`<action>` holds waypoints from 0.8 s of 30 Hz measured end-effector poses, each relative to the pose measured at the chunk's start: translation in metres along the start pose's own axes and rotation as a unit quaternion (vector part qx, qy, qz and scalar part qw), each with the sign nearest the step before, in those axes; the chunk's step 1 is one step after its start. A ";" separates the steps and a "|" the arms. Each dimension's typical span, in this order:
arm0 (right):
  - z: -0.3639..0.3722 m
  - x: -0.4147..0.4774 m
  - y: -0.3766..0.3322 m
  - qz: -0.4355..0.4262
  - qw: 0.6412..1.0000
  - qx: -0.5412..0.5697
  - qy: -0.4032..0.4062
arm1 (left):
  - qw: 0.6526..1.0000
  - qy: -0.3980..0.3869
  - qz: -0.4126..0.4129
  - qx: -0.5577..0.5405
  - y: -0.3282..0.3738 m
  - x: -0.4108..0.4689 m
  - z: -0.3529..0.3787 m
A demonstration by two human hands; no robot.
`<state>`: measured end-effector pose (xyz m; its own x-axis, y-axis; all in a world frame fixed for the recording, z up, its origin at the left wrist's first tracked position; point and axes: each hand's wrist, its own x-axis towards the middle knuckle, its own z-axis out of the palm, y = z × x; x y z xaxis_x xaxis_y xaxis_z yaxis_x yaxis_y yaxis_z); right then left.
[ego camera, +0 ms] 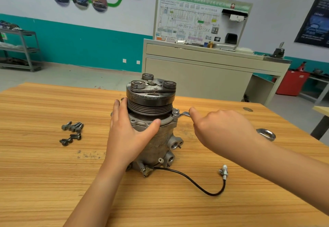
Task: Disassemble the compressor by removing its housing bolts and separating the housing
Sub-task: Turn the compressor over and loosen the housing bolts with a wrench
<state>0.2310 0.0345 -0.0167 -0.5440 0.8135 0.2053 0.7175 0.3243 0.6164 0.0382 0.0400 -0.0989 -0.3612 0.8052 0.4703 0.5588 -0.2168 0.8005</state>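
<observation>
As the left hand (131, 135) clasps the upright compressor (156, 143) at mid-table, thumb across its flange, the right hand (224, 130) curls round a wrench (184, 114) set at the flange's right edge. Best approach, prob.: seat the ring fully, brace the body vs. tipping, pull in short arcs. Loose bolts (72, 131) lie left on the wood-grain table (35, 173), a black lead (195, 182) trails in front; behind, a wiring-diagram board (199, 21) & metal shelving (21, 48).
</observation>
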 end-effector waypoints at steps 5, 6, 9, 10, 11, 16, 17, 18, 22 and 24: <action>0.004 0.005 0.017 -0.051 0.998 0.023 0.023 | 0.999 0.027 0.017 0.021 0.000 0.001 0.002; 0.004 0.006 0.020 -0.063 0.997 0.026 0.028 | 0.999 0.028 0.018 0.027 0.000 0.002 0.001; 0.013 0.011 0.034 -0.094 0.993 0.047 0.059 | 0.999 0.026 0.020 0.035 -0.001 0.002 -0.001; 0.019 0.015 0.040 -0.112 0.990 0.055 0.070 | 0.999 0.024 0.021 0.033 -0.001 0.002 -0.001; 0.025 0.020 0.046 -0.135 0.986 0.058 0.081 | 0.999 0.024 0.021 0.033 -0.001 0.002 -0.002; 0.047 0.044 0.067 -0.202 0.975 0.044 0.085 | 0.999 0.025 0.022 0.031 0.000 0.002 -0.002; 0.050 0.047 0.067 -0.200 0.973 0.058 0.098 | 0.999 0.025 0.024 0.027 0.000 0.002 -0.002; 0.052 0.051 0.066 -0.202 0.969 0.072 0.119 | 0.999 0.026 0.024 0.023 0.001 0.002 -0.002; 0.070 0.068 0.058 -0.180 0.930 0.124 0.295 | 0.999 0.030 0.025 0.002 0.002 0.001 0.000; 0.078 0.077 0.047 -0.154 0.914 0.128 0.354 | 0.999 0.031 0.023 -0.005 0.002 0.001 0.001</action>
<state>0.2567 0.1498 -0.0310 -0.8166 0.1789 0.5489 0.5128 0.6613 0.5474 0.0396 0.0406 -0.0972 -0.3807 0.7591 0.5279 0.5677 -0.2588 0.7815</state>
